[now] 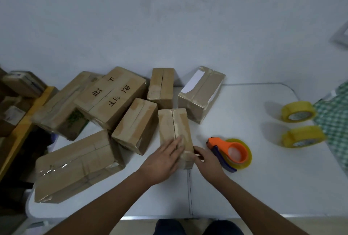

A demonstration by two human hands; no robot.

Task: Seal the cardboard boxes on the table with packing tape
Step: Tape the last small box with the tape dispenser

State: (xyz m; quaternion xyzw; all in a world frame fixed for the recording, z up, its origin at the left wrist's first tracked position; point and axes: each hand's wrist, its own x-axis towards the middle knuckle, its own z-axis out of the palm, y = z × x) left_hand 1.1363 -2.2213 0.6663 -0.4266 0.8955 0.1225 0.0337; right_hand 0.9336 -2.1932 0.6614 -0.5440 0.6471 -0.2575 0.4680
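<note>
A small cardboard box [174, 125] with a centre seam lies near the middle of the white table [263, 187]. My left hand [162, 161] rests flat on its near top, fingers straight. At the box's near right corner, my right hand [207, 161] touches the side with its thumb and fingers. An orange tape dispenser [233, 152] loaded with a yellowish roll lies on the table just right of my right hand, not held.
Several other cardboard boxes [113, 101] crowd the table's left and back, one large box [75, 167] at front left. Two yellow tape rolls [299, 111] [303, 137] sit at right beside a green checked cloth [337, 122]. More boxes stack on a yellow shelf [22, 127] at left.
</note>
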